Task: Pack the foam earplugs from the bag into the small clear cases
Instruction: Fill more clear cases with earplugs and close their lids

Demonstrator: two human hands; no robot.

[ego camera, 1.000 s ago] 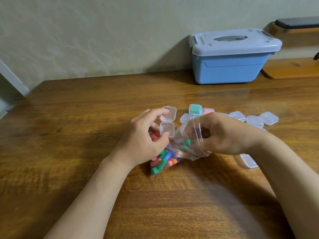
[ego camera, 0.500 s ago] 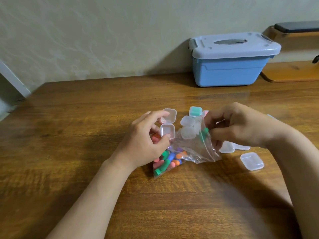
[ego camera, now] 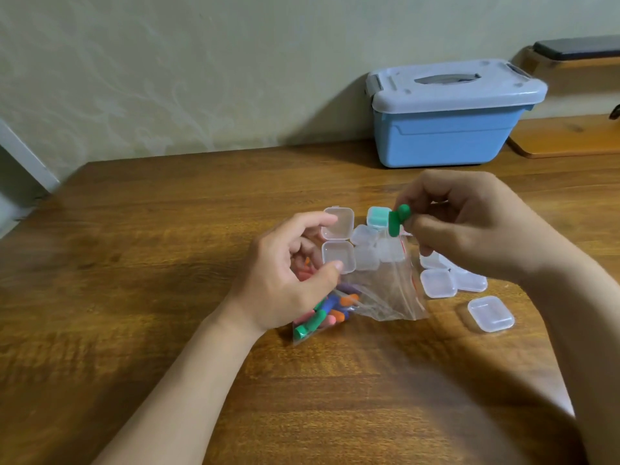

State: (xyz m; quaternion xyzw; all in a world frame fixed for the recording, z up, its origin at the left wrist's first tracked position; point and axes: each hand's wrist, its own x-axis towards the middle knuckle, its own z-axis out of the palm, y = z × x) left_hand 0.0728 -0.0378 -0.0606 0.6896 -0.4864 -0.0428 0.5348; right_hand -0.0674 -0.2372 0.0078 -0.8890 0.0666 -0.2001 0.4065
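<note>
Left hand (ego camera: 285, 273): pinches the open case (ego camera: 338, 243) between thumb and forefinger, above the left end of the bag (ego camera: 379, 290). The lid is swung back and the tray faces up. Judged purpose: a steady, open mouth ready for loading.

Right hand (ego camera: 469, 226): fingertips grip one green earplug (ego camera: 397, 220) above the bag's far edge. The plug is clear of the bag and projects left from the fingers. It is near the open case but not touching it.

The bag lies on the table (ego camera: 134, 297). The remaining earplugs (ego camera: 322, 313) are bunched in its near left end, partly under the left hand, and its slack right part is see-through. This probably leaves the mouth free for repeated reaching.

A teal-filled case (ego camera: 378, 216) stands just beyond the bag. Spare cases (ego camera: 439, 283) lie beside it on the right.

Judgement: the step in hand is the transfer. The plug must travel left and down into the tray.
</note>
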